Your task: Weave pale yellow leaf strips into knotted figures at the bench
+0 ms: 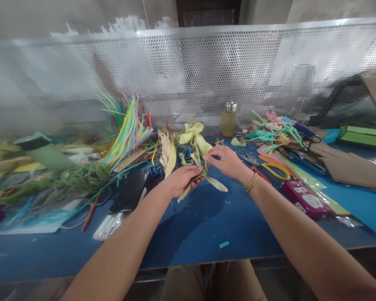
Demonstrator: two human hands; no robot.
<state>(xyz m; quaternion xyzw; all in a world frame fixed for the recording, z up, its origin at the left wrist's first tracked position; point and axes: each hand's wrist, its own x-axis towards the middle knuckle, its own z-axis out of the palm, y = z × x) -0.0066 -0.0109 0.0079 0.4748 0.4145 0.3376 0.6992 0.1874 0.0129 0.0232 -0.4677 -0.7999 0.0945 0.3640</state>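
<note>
Pale green, papery strips bunch up around the person's left hand (187,180), whose fingers and thumb are closed on the lower part of a leafy bundle (194,138). One long strip pokes out below the grip toward the right, and the broad, crinkled leaves rise above it. From where I stand, the right hand (224,161) has its thumb and fingertips drawn close together at the right edge of the bundle; I cannot tell whether a leaf is caught between them. A gold bracelet (252,182) circles that wrist.

Just left of the bundle is a beige, folded piece (167,152) with a yellowish edge, and beside that a tangle of blue wire (156,169). Beyond the right hand lie scissors (275,170) with yellow handles, and nearer the person, a purple case (305,200) with white patches. Behind the hands a lidded bottle (229,121) of yellowish liquid stands upright.

Farther left, a black, flat thing (130,192) lies near the forearm, with a spray of multicoloured stems (128,133) fanned out behind it. Far to the right I see brown sheets (347,163) and a bright blue sheet (359,205). A small teal scrap (224,244) sits near the front of the blue tabletop (203,238), and a perforated metal screen (207,62) runs along the back
</note>
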